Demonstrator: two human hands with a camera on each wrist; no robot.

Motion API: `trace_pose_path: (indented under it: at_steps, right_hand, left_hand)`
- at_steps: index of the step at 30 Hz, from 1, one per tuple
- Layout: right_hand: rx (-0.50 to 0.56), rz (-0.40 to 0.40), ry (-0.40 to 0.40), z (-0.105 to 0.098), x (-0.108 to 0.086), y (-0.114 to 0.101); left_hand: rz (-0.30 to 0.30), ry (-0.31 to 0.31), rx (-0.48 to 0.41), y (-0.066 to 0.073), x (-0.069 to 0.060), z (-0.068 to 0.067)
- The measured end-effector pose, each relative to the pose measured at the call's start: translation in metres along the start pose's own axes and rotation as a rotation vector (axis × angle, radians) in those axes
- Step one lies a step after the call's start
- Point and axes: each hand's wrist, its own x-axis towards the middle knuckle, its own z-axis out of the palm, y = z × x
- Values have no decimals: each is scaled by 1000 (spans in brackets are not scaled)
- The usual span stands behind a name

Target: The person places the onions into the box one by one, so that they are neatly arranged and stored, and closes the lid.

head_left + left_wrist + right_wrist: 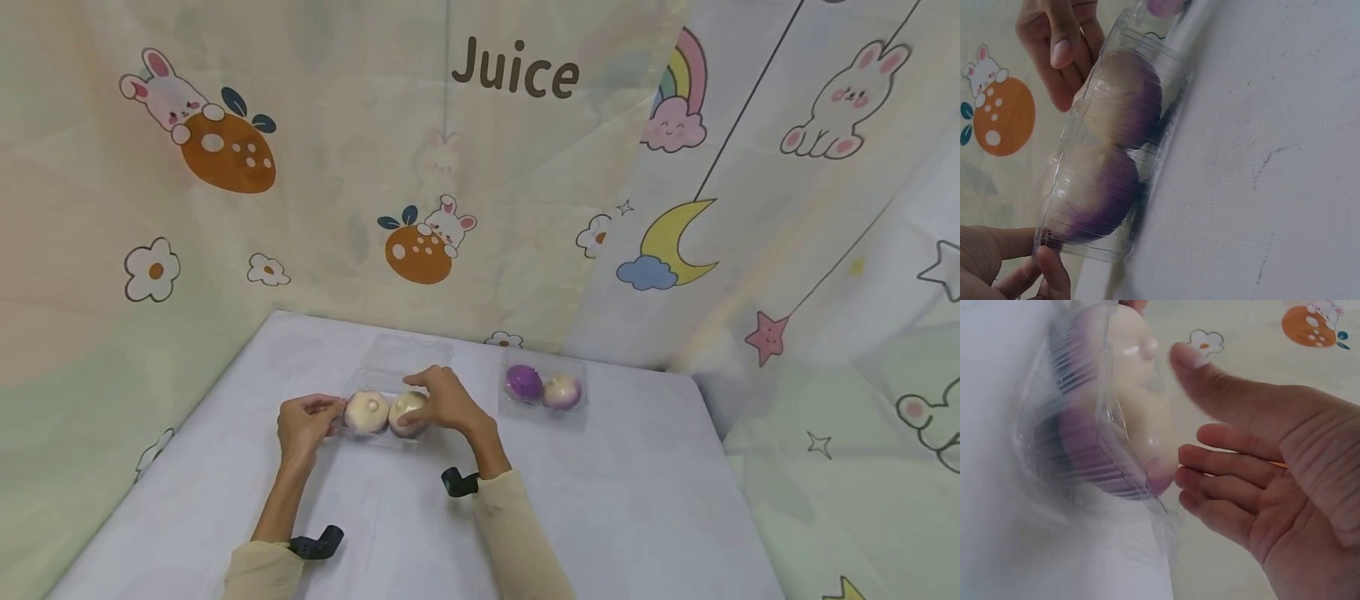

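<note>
A clear plastic box [1119, 253] with its lid [397, 354] folded back stands on the table. Inside sit two round cream-and-purple balls: the left one [366, 412] shows a small nub on top, and the right one [405, 407] is partly covered by fingers in the head view. At the box's left end, my left hand [306, 425] pinches the rim between thumb and fingers. Over the right ball hovers my right hand [448, 400]; the right wrist view shows its fingers [1229, 469] spread and loosely bent beside the ball, with a gap to it.
Farther right on the table [615, 483] is another clear box [512, 410], holding a purple ball [524, 382] and a cream-and-purple ball [562, 390]. A printed curtain [517, 167] hangs behind the table. Each wrist wears a black camera mount [318, 543].
</note>
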Motion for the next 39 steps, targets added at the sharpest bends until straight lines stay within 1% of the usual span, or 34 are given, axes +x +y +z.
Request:
trace_pose_path:
  at_steps: [3, 5, 7, 9, 12, 15, 17, 21, 29, 36, 39]
  right_hand:
    - [76, -14, 58, -2, -3, 4]
    - [139, 4, 120, -3, -4, 7]
    - [179, 30, 180, -3, -4, 10]
    - [194, 55, 225, -4, -5, 12]
    - [193, 113, 252, -4, -6, 15]
    - [211, 180, 253, -2, -8, 17]
    - [243, 220, 253, -1, -10, 19]
    - [284, 266, 249, 4, -12, 22]
    - [329, 312, 227, 14, -14, 30]
    - [408, 375, 183, 23, -14, 36]
    - [434, 374, 182, 26, -15, 38]
  left_hand:
    - [-1, 3, 7, -1, -1, -1]
    - [3, 4, 7, -2, -1, -2]
    - [6, 4, 5, -1, 0, -2]
    - [10, 4, -2, -1, 0, -3]
    - [14, 1, -8, 0, 1, -2]
    - [17, -1, -8, 0, 1, -2]
    - [19, -2, -4, -1, 1, -1]
    - [28, -3, 0, -2, 1, -1]
    - [22, -4, 10, -2, 1, -1]
    - [21, -4, 6, -2, 2, 0]
    - [16, -4, 5, -2, 2, 0]
